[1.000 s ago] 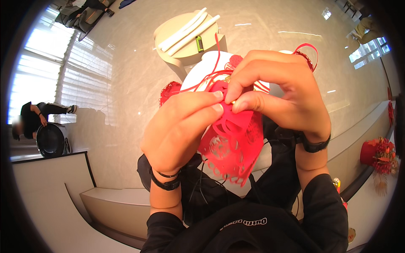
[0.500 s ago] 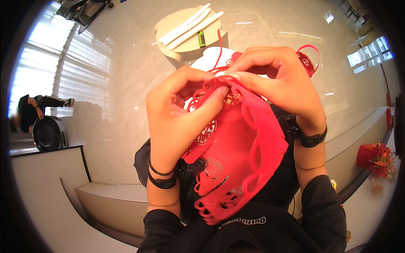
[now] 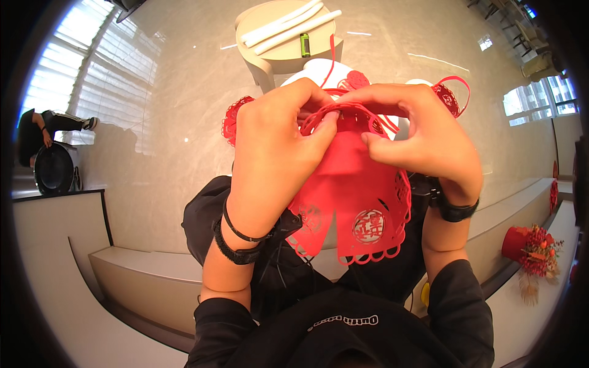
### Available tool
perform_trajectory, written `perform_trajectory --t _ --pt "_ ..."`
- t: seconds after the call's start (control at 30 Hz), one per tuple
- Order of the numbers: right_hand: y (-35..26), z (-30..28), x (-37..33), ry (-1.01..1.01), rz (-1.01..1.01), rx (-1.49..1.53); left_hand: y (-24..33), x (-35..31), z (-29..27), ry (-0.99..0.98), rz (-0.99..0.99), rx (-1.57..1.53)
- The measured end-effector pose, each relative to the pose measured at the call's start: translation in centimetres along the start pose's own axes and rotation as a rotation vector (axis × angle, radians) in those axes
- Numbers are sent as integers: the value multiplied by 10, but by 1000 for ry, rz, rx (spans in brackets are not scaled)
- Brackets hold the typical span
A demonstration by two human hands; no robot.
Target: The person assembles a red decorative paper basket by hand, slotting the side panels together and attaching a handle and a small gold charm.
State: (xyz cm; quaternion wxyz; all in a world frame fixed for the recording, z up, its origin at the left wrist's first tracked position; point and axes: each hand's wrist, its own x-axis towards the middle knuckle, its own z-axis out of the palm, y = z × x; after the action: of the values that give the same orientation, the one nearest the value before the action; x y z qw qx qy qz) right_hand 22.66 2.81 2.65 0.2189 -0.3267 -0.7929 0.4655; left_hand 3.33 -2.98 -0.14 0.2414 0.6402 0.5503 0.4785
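A red felt lantern piece with cut-out round patterns and a scalloped lower edge hangs between my hands. My left hand is closed on its gathered upper rim, the thumb in front and the fingers behind. My right hand has its index fingertip touching the same rim, close to the left thumb. Its thumb stands apart from the fingers, in front of the felt; the other fingertips are partly hidden. Behind the rim show a red strap and a red rosette.
Ahead stands a round beige stool with white tubes and a green-black cylinder. Red cut-out ornaments flank my hands. Far left, a person is beside a black round object. Red flowers stand at right.
The lantern piece has swung from slanting to hanging more upright, its patterned panels facing me. My right thumb has come off the rim and lowered. The view has shifted slightly.
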Motion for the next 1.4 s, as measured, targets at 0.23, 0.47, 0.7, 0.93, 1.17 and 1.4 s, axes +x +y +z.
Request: perform_trajectory --t 0.23,0.47,0.7,0.93,1.17,1.4 --pt "10 16 7 222 -193 -298 1 0 3 18 3 33" --pt "13 15 8 238 -309 -406 -5 2 2 11 79 102" --pt "11 13 6 286 -286 -406 -5 4 2 -22 120 70" --pt "9 13 5 305 -269 -391 -6 5 6 -40 214 176" --pt "11 13 5 291 -276 -350 -6 4 0 -27 195 186" --pt "8 5 3 190 -197 -345 -4 4 -1 -83 173 181"
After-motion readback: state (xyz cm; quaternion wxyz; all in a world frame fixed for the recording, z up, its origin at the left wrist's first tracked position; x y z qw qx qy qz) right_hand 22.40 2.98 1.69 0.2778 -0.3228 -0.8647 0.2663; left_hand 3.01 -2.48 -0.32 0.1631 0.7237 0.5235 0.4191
